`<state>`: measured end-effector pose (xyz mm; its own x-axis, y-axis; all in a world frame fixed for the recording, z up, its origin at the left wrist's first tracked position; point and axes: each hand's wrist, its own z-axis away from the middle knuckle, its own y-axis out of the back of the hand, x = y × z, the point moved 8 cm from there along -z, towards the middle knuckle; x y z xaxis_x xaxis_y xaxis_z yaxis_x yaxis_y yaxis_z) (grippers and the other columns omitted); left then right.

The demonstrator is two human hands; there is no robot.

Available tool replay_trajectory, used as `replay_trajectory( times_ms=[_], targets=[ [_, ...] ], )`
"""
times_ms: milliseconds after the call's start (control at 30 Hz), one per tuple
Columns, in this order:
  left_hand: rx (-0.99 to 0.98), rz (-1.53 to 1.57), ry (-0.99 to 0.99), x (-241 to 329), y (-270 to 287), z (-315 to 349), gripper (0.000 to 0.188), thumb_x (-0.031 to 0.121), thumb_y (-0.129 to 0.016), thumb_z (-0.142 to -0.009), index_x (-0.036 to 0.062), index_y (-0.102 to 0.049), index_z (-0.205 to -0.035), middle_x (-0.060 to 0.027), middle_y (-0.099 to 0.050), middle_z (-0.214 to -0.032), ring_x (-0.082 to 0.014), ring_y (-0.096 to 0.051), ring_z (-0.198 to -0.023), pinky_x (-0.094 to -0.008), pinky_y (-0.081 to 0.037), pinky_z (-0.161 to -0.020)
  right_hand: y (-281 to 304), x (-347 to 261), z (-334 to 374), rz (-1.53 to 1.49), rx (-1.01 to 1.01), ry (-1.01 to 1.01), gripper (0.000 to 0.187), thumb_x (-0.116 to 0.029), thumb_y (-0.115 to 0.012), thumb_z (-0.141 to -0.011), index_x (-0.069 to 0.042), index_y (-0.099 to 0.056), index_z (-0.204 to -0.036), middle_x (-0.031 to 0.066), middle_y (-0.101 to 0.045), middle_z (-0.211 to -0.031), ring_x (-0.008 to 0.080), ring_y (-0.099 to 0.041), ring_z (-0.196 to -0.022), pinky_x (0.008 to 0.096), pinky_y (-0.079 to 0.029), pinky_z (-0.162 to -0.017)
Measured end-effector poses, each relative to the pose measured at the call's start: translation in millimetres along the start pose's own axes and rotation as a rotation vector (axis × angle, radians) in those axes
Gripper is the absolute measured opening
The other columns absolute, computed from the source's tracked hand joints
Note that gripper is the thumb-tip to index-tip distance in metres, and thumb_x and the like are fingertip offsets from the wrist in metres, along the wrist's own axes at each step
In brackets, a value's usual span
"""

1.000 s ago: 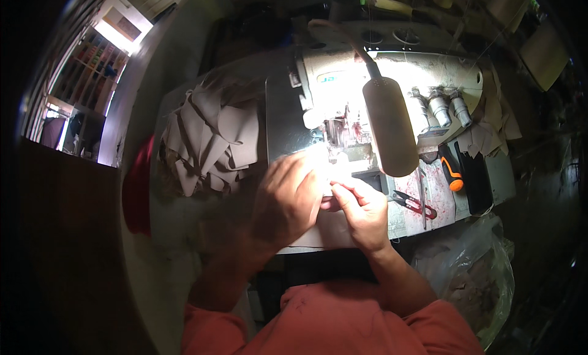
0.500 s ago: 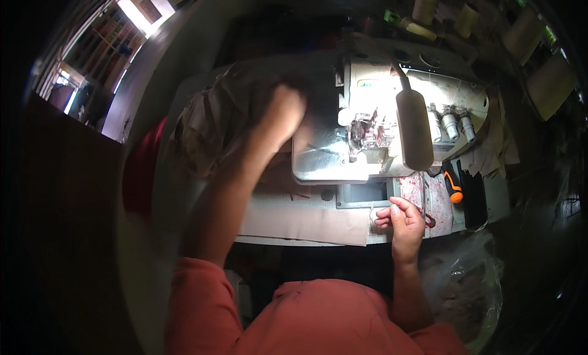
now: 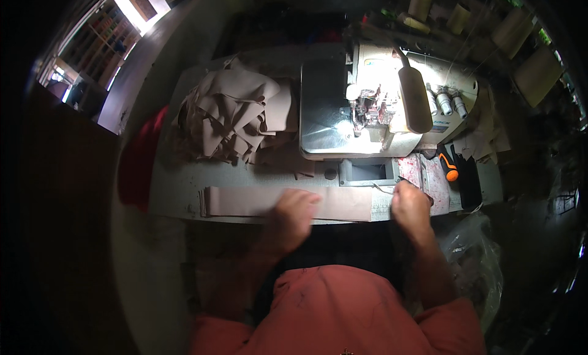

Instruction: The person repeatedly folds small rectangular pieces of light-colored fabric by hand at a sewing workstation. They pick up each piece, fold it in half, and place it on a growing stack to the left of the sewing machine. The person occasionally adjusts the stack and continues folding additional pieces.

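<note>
My left hand (image 3: 294, 215), blurred by motion, is over a flat stack of long beige fabric strips (image 3: 245, 202) at the table's front edge; its fingers look curled, but their grip is unclear. To the right, my right hand (image 3: 411, 207) is closed beside the strips' right end. A small dark tip shows above its fingers, and a thin pale line lies next to them; what it holds is hidden. Ahead stands a lit sewing machine (image 3: 375, 113) with a shiny metal plate (image 3: 321, 134). Left of the plate, beige fabric pieces (image 3: 236, 113) lie in a loose heap.
A lamp head (image 3: 415, 101) hangs before the machine. Below it are a grey recessed tray (image 3: 344, 173) and an orange-and-black tool (image 3: 452, 171). Thread cones (image 3: 517, 33) stand at the far right. A clear plastic bag (image 3: 474, 263) hangs at lower right; something red (image 3: 142, 159) is at left.
My left hand has come from the fabric heap back to the strips at the front edge. My right hand's fingers, loosely bent before, are now closed. The view has shifted slightly.
</note>
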<state>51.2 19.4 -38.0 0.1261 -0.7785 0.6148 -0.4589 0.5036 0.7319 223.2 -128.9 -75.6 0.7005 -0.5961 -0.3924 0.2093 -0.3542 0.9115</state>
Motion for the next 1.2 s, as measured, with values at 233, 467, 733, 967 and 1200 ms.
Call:
replay_trajectory(
  times_ms=[233, 467, 733, 967, 1200],
  targets=[
    [-0.004, -0.358, -0.052, 28, -94, -22, 0.01, 0.017, -0.049, -0.077, 0.0075, -0.049, -0.073, -0.0067, -0.046, -0.076, -0.0216, -0.043, -0.073, -0.0333, -0.032, -0.064, 29, 6, 22, -0.327, -0.004, -0.297, 0.02, -0.01, -0.051, -0.074, 0.001, -0.054, -0.09, 0.0183, -0.054, -0.065, 0.0301, -0.054, -0.06, 0.0368, -0.041, -0.056],
    [0.048, 0.384, -0.089, 9, -70, -21, 0.008, 0.009, -0.048, -0.078, 0.0045, -0.047, -0.072, -0.0069, -0.048, -0.073, -0.022, -0.044, -0.071, -0.0311, -0.035, -0.067, -11, -5, 38, -1.081, -0.187, -0.429, 0.017, -0.015, -0.054, -0.08, 0.0, -0.054, -0.088, 0.0003, -0.052, -0.064, 0.0053, -0.046, -0.053, 0.0192, -0.036, -0.045],
    [0.295, 0.05, -0.288, 36, -41, 12, 0.014, 0.009, -0.052, -0.074, 0.0037, -0.054, -0.087, -0.0107, -0.052, -0.084, -0.0259, -0.049, -0.085, -0.0349, -0.039, -0.077, -47, -50, 10, -1.18, -0.374, -0.296, 0.014, -0.015, -0.051, -0.08, -0.002, -0.056, -0.08, -0.0018, -0.05, -0.063, 0.0048, -0.046, -0.053, 0.0174, -0.036, -0.044],
    [0.342, 2.08, 0.368, -44, -44, 47, 0.044, 0.038, -0.04, -0.085, 0.0007, -0.043, -0.108, -0.012, -0.05, -0.102, -0.023, -0.048, -0.096, -0.0363, -0.034, -0.087, 22, -103, 12, -1.174, -0.159, -0.151, 0.013, -0.009, -0.046, -0.081, 0.002, -0.053, -0.078, 0.0059, -0.055, -0.068, 0.0109, -0.052, -0.053, 0.0226, -0.044, -0.05],
    [1.271, 1.518, 0.318, -154, 107, 90, 0.048, 0.032, -0.039, -0.086, -0.0011, -0.034, -0.119, -0.0136, -0.042, -0.117, -0.0239, -0.038, -0.113, -0.0379, -0.032, -0.091, 1, -65, 10, -1.475, -0.292, -0.314, 0.014, -0.01, -0.045, -0.081, 0.002, -0.05, -0.085, 0.0073, -0.054, -0.067, 0.0149, -0.056, -0.054, 0.0304, -0.051, -0.052]
  ],
)
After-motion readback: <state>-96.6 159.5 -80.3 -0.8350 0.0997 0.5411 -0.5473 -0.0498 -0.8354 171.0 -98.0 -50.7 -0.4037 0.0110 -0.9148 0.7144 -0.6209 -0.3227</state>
